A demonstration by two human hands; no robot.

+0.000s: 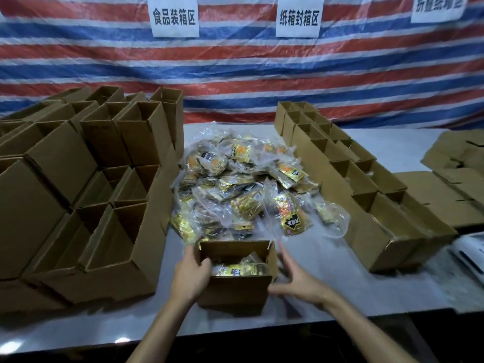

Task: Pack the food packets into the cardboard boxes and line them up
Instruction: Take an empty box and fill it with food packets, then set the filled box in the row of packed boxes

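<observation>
A small open cardboard box (235, 289) stands on the table in front of me, with gold food packets (239, 269) inside it. My left hand (192, 273) grips the box's left wall, thumb over the rim. My right hand (293, 277) is blurred beside the box's right side, fingers spread; whether it touches the box I cannot tell. Behind the box lies a big heap of gold and clear food packets (243, 189).
Stacks of empty open boxes (86, 195) fill the left of the table. Two rows of boxes (366, 195) run along the right, with flat cardboard (455, 179) beyond them. A white object (468, 252) sits at the right edge. A striped tarp with signs hangs behind.
</observation>
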